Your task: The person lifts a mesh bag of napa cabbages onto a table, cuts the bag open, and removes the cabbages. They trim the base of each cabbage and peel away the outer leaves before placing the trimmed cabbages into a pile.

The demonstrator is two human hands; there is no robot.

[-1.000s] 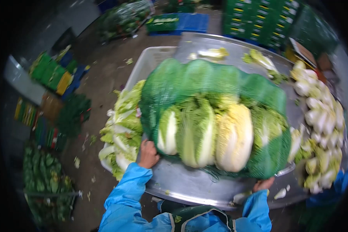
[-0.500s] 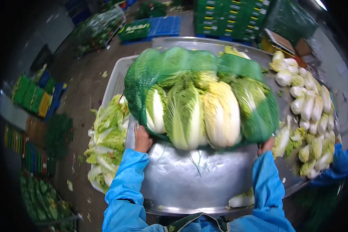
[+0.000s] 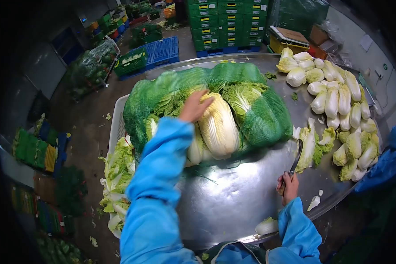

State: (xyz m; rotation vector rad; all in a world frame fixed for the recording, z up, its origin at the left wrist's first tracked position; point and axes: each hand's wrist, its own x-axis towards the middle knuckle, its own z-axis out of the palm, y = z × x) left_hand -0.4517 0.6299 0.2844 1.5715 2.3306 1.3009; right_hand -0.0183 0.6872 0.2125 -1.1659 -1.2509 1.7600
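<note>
- Nearest us, a cabbage scrap (image 3: 267,225) lies at the near edge of the steel table (image 3: 233,200).
- Our right hand (image 3: 289,187) is clenched round the handle of a knife (image 3: 295,157), blade pointing away from us. Half a second ago this hand was empty and steadying the load's right end.
- The net sack (image 3: 268,119) of napa cabbages now rests on the middle of the table, further from us than before. Setting it down looks done.
- Our left hand (image 3: 193,107) has come off the sack's left end and lies across its top with fingers spread, gripping nothing (we cannot tell whether it presses on mesh or on bare leaf).
- The mesh is still round most of the heads, so by our reckoning emptying and trimming this batch is all still to do.
- To the left, a white bin (image 3: 115,125) holds loose outer leaves. To the right, trimmed heads (image 3: 339,99) lie in rows, from work already finished.
- Furthest off stand stacked green crates (image 3: 224,22).
</note>
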